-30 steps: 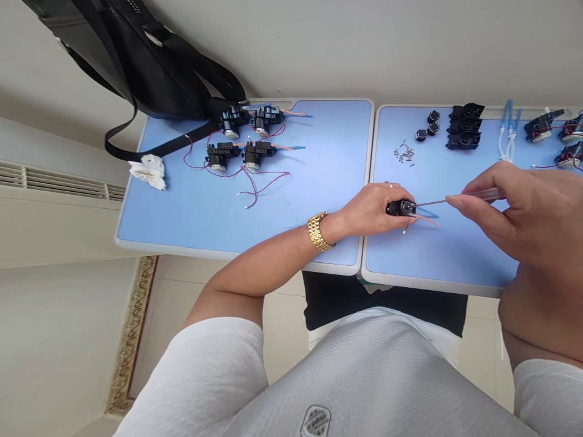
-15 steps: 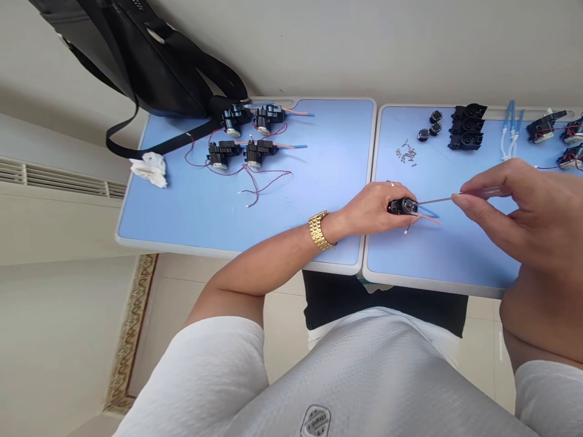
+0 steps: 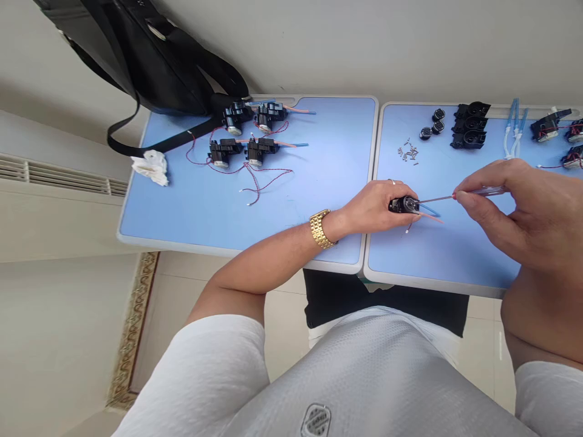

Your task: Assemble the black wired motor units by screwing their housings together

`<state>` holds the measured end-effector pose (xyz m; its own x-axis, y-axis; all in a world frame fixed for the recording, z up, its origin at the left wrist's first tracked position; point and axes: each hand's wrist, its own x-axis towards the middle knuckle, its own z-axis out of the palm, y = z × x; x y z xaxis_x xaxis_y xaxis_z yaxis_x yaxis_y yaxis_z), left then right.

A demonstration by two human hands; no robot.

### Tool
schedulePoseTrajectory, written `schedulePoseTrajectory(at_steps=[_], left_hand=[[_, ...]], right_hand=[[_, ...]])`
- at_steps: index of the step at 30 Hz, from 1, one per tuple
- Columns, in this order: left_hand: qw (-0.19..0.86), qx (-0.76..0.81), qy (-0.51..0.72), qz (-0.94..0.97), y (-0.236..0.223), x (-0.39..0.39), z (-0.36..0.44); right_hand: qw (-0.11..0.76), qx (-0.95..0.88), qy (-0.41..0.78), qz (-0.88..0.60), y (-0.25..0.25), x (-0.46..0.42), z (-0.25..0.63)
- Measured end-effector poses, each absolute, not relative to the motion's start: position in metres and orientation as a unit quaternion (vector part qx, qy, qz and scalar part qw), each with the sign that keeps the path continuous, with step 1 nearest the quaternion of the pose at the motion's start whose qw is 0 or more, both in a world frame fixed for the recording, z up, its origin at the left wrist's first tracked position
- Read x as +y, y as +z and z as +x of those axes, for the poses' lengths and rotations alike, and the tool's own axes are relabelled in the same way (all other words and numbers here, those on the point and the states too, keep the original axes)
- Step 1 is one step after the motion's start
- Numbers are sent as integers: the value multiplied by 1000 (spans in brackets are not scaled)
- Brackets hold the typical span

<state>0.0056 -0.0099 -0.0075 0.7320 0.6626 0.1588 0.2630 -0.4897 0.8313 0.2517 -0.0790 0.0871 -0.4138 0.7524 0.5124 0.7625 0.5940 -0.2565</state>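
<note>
A small black motor unit (image 3: 403, 205) with a blue and a pink tube is gripped on the right-hand table by my left hand (image 3: 371, 207). My right hand (image 3: 528, 212) pinches a screwdriver (image 3: 437, 199) with a clear handle, most of it hidden by the fingers. The screwdriver's tip meets the top of the unit near the tubes. Beyond my hands lie loose small screws (image 3: 409, 152), 3 round black caps (image 3: 438, 127) and a group of black plastic housings (image 3: 470, 125).
Several motor units with tubes and wires (image 3: 262, 150) lie on the left table (image 3: 182, 212), near a crumpled tissue (image 3: 152, 168) and a black bag (image 3: 155, 67). Clear-blue tubes (image 3: 514, 130) and more units (image 3: 545, 125) lie at the far right. A narrow gap separates the tables.
The screwdriver has shifted very slightly, its tip still at the unit. Both hands hold almost the same places, and the whole view has moved a little.
</note>
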Motion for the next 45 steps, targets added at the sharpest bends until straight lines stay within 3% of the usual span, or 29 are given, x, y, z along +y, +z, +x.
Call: schedulePoseTrajectory(at_steps=[6,16,26,35,41,45], left_hand=[[414,275,234,836,-9,-10,6],[423,275,238,830,-6,-10,5],[413,274,240,835,-9,-11,5],[425,274,238,830,-7,-10,5],[413,279,232,835,-8,-11,5],[415,278,232,834,-8,-11,5]], right_hand=[[330,-825,-122,-443,74,-68,259],[298,-846,-34,-440,86,-75,256],[297,-824,-153,-459,77,-67,266],[259,-847,33,-462,90,-83,257],[268,-855,-106,-432,81,-72,265],[273,-850,-122,-434,80,-70,265]])
